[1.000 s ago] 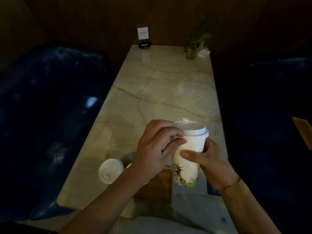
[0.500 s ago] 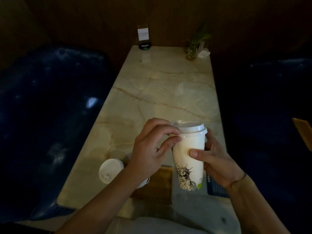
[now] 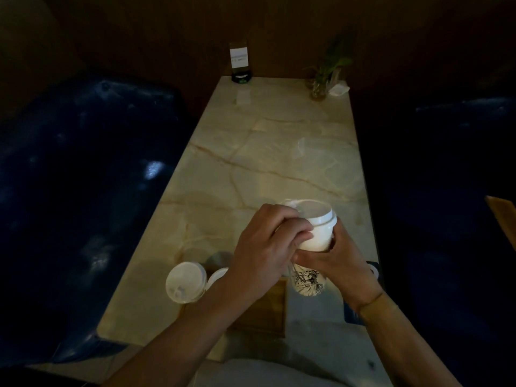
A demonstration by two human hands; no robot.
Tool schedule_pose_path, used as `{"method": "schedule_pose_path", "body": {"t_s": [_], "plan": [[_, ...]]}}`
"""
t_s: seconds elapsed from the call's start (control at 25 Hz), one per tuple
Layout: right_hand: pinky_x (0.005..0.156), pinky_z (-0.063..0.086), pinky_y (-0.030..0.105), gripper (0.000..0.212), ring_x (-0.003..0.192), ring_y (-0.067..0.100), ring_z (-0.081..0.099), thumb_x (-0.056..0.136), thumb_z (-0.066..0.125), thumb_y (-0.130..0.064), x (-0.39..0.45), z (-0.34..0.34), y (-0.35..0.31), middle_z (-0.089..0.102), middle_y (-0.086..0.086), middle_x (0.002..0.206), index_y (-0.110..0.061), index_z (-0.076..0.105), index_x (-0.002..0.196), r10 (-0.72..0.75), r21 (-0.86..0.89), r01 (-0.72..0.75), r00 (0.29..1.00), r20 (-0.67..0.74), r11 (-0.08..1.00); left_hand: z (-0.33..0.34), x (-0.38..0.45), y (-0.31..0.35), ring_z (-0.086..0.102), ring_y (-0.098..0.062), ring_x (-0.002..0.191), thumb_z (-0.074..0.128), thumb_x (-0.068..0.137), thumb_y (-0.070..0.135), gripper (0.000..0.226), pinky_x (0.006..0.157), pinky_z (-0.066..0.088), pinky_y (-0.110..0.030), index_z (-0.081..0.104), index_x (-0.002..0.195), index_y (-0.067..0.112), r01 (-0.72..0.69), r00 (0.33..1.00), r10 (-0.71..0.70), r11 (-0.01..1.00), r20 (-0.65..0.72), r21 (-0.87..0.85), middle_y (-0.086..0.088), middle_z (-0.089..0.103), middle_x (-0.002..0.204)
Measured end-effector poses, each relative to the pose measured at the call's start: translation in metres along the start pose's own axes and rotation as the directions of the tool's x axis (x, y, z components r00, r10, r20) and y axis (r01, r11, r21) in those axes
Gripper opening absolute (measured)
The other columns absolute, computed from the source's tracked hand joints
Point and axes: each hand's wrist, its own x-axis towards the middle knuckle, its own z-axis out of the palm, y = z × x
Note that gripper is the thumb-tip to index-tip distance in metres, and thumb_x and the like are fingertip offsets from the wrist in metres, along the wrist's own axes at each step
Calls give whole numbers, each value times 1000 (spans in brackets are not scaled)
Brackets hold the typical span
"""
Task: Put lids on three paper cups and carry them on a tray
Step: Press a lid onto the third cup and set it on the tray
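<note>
At the far left a dark blue padded seat (image 3: 83,191) runs along the pale marble surface (image 3: 265,152). Near the front edge stands a lidded paper cup (image 3: 185,282), with a second one (image 3: 217,276) just beside it, mostly hidden by the left forearm. A wooden tray (image 3: 268,311) lies under the arms. The left hand (image 3: 265,247) curls over the white lid (image 3: 318,215) and upper wall of a third cup (image 3: 308,280), held above the tray and tilted. The right hand (image 3: 339,261) wraps that cup's middle. Far back sit a card stand (image 3: 239,61) and a small plant (image 3: 324,76).
</note>
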Motion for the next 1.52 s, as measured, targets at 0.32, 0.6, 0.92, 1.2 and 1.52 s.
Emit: {"method": "schedule_pose_path", "body": {"t_s": [0.32, 0.6, 0.92, 1.2, 1.52], "plan": [[66, 54, 12, 67, 88, -1, 70, 53, 90, -26, -1, 2, 3, 72, -6, 100, -27, 58, 112, -26, 6, 26, 993, -116, 1000, 2, 2, 0, 64, -26, 87, 65, 91, 16, 16, 79, 54, -32, 74, 93, 3, -16, 999, 16, 1000, 29, 9, -12, 67, 94], [77, 61, 36, 77, 96, 20, 73, 44, 88, -37, -3, -3, 0, 75, 4, 105, -23, 61, 115, 49, 152, -43, 998, -34, 987, -3, 3, -3, 65, -26, 88, 69, 88, 15, 15, 78, 55, -40, 75, 92, 1, -7, 1000, 7, 1000, -4, -15, -13, 68, 94], [79, 61, 41, 62, 98, 33, 72, 56, 87, -13, -4, -10, -4, 75, 16, 104, -10, 65, 114, 129, 284, -161, 983, 128, 945, -7, 2, -15, 58, -12, 96, 70, 89, 22, 13, 86, 44, -38, 74, 96, 11, -81, 995, 84, 996, -58, 45, -4, 70, 98], [74, 60, 38, 59, 96, 33, 72, 65, 80, -2, -3, -14, -6, 74, 19, 106, -6, 60, 120, 165, 314, -221, 967, 195, 923, -10, 1, -19, 55, -15, 99, 67, 92, 22, 13, 84, 48, -35, 65, 103, 15, -45, 998, 43, 998, -51, -44, 2, 58, 105], [72, 61, 31, 88, 97, 20, 72, 49, 89, -20, 3, -4, -6, 69, 10, 111, -18, 46, 126, 101, 175, -107, 994, 40, 979, -4, -2, -13, 57, -22, 92, 68, 90, 16, 15, 83, 48, -26, 75, 93, 3, -10, 998, 15, 998, -63, 69, -10, 69, 96]]}}
